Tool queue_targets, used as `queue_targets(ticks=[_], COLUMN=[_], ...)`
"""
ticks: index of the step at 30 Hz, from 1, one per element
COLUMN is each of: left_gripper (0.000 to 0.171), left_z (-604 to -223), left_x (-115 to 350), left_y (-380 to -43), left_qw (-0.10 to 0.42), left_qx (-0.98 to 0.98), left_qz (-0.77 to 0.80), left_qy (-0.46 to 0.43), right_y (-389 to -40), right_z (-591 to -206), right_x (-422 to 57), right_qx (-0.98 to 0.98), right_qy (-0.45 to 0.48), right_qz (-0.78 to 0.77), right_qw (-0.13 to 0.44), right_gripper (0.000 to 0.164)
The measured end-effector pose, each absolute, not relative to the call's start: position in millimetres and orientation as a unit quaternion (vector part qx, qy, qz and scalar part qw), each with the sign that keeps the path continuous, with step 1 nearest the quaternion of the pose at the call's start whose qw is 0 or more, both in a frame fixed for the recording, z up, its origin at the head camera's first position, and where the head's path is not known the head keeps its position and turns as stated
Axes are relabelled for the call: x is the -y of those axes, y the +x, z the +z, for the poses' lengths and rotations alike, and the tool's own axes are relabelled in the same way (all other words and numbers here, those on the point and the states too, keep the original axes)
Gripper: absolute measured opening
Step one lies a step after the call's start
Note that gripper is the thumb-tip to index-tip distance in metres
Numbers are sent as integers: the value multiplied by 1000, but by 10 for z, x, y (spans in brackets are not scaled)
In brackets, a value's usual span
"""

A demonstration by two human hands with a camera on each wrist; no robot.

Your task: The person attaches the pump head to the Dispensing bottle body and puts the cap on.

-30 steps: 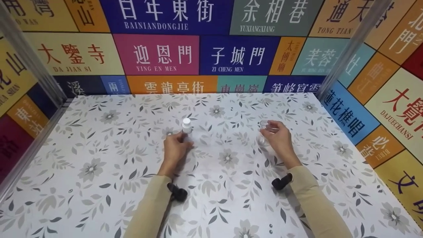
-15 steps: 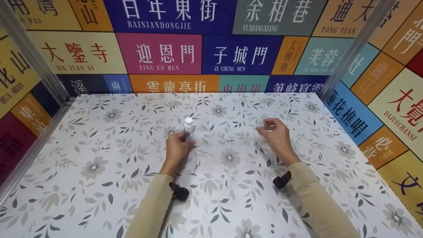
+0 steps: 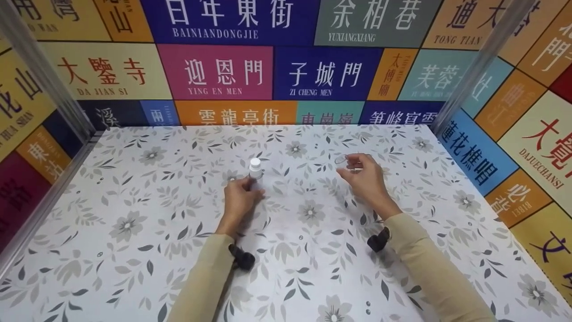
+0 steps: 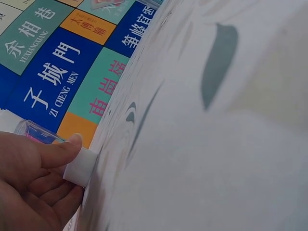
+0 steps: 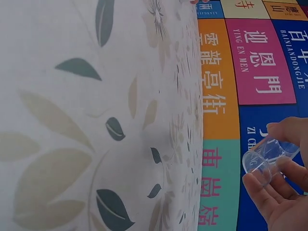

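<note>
A small bottle (image 3: 255,166) with a white top stands upright on the table, left of centre in the head view. My left hand (image 3: 239,199) grips it low, thumb and fingers around it. In the left wrist view the bottle (image 4: 83,168) shows a clear middle between two white ends, partly covered by my left hand (image 4: 38,178). To the right, above the table, my right hand (image 3: 364,179) holds a small clear plastic cup (image 3: 341,162). The right wrist view shows the cup (image 5: 262,161) tilted, its round rim facing left, between thumb and fingers of my right hand (image 5: 284,187).
A white table (image 3: 178,268) with a grey floral print lies under both hands. Coloured panels (image 3: 214,74) with lettering rise behind it and at both sides. Metal posts (image 3: 469,71) stand at the back corners.
My right hand has moved left and slightly farther from me, tilting the clear cup from near upright. My left hand and the bottle have stayed in place.
</note>
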State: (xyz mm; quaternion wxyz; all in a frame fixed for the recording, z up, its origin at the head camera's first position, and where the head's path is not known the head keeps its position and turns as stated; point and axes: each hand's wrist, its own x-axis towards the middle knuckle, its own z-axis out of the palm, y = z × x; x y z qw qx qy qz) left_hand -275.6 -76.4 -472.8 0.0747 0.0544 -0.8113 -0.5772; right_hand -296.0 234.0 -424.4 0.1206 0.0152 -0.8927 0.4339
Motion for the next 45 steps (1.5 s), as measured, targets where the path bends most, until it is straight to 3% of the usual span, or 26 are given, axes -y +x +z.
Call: queue_targets(ticks=[7, 14, 27, 45], left_gripper=[39, 36, 35, 35], left_z=[-4719, -4727, -4748, -4718], left_x=[782, 777, 776, 769], left_y=[-2763, -2766, -2761, -2755], left_qw=[78, 114, 99, 84], left_qx=[820, 826, 828, 828], left_qz=[-565, -550, -550, -553], left_qy=[54, 37, 38, 39], right_y=[-2954, -2957, -2963, -2939], right_z=[-4260, -4298, -4226, -4180], right_x=[-2257, -2172, -1954, -1772], right_qx=[892, 895, 887, 881], right_qy=[48, 106, 145, 208], right_qz=[430, 405, 399, 374], right_qw=[130, 154, 183, 201], right_gripper=[42, 42, 47, 37])
